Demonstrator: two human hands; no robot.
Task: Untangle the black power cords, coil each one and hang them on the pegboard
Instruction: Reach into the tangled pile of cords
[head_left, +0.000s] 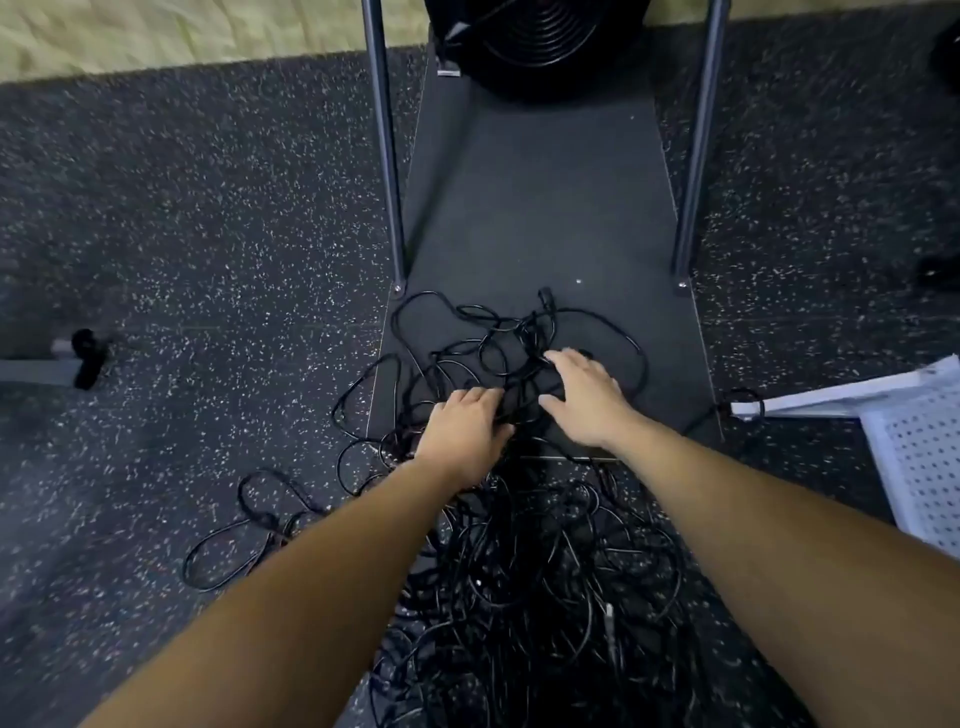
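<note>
A: What took up most of the view?

B: The speckled floor (182, 234), and on it a dark flat board (540, 197) running away from the person, with two metal poles (384, 156) rising from its near corners. A round black fan (535, 41) sat at its far end.

A: And the cords?

B: One big tangle of black cords (519, 561) lay heaped on the floor just in front of the person and spilled up onto the near end of the board. A few loops trailed off to the left on the floor.

A: The pegboard?

B: A white perforated panel (919, 467) lay at the right edge, near the pile. Nothing hung on it that I could see.

A: So what were the hands doing?

B: Both reached into the upper part of the pile. The left hand (467, 426) had its fingers curled down into the strands and seemed to grip some. The right hand (582, 395) lay over the cords with fingers bent, fingertips among them, thumb spread; whether it truly pinched one I couldn't tell.

A: How far along, then?

B: Barely begun, I'd judge. No cord looked separated, none coiled, none hung. All the untangling, coiling and hanging seemed to remain.
</note>
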